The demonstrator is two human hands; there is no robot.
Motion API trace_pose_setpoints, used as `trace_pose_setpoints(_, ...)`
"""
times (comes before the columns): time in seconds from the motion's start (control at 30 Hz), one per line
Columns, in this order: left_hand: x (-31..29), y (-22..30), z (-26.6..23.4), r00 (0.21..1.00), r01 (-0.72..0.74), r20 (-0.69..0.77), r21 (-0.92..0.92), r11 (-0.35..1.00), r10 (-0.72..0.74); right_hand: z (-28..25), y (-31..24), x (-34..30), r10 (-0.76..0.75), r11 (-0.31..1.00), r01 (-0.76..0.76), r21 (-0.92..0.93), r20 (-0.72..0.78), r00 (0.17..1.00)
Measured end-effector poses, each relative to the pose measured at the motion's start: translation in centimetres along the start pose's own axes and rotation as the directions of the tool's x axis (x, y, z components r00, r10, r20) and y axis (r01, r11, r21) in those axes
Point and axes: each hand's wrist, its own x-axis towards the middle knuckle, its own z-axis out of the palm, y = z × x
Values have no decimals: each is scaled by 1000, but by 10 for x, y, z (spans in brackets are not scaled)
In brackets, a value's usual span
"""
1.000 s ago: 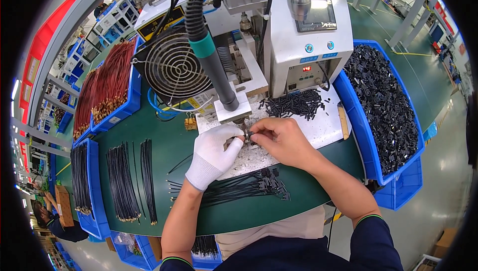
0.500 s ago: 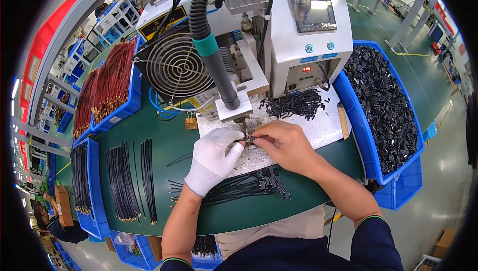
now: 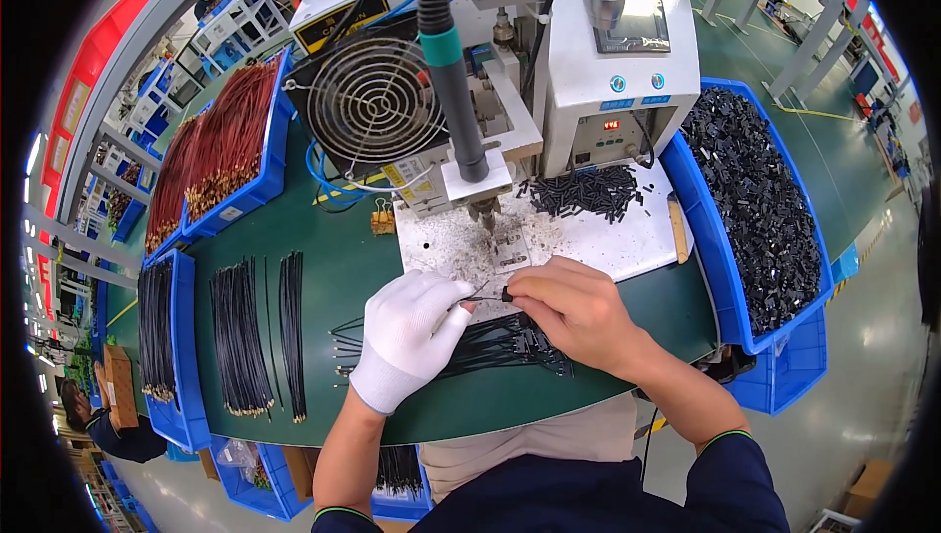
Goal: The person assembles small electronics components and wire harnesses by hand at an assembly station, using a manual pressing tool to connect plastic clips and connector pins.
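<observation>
My left hand (image 3: pixel 407 337), in a white glove with bare fingertips, pinches a thin black cable (image 3: pixel 484 299). Against the cable's end, my right hand (image 3: pixel 578 308), bare, grips a small black plastic piece (image 3: pixel 507 294) between thumb and fingers. Whether the piece is fixed on the cable cannot be made out. Both hands hover just in front of the bench machine's metal fixture (image 3: pixel 510 249), under its vertical tool head (image 3: pixel 484 210). Below the hands lies a bunch of black cables (image 3: pixel 475 352) with black blocks (image 3: pixel 537 339) at their right ends, partly hidden by the left hand.
Short black sleeves (image 3: pixel 586 194) are heaped on the white plate. A blue bin of black parts (image 3: pixel 714 239) stands right. Bundles of black cables (image 3: pixel 235 337) lie left, beside a blue tray (image 3: pixel 184 337). Red cables (image 3: pixel 230 131) fill bins behind. A fan (image 3: pixel 377 102) faces the work area.
Both hands have come back toward me from under the tool head, still holding the cable and black piece. The fixture they covered now shows. The whole view has shifted slightly.
</observation>
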Motion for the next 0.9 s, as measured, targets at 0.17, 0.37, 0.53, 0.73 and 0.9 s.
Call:
trace_pose_setpoints(0.17, -14, 7, -11, 1000, 18, 10, 0, 1000, -18, -4, -9, -7, -68, 998, 68, -19, -10, 998)
trace_pose_setpoints(0.37, -37, 6, -18, 998, 30, 56, -13, 999, -29, -16, -35, -21, 331, 907, -367, 207, 188, 925)
trace_pose_setpoints(0.53, -55, 3, -15, 997, 27, 61, 190, 981, -39, -29, -44, -33, 488, 870, -488, -74, 270, 830)
trace_pose_setpoints(0.73, -81, 5, -14, 990, 95, 72, 319, 943, -124, -40, -42, -52, 391, 910, -350, -222, 176, 904)
trace_pose_setpoints(0.9, -95, 16, -10, 981, 71, 150, 305, 950, -122, -38, -63, -60, 521, 840, -425, -337, 282, 806)
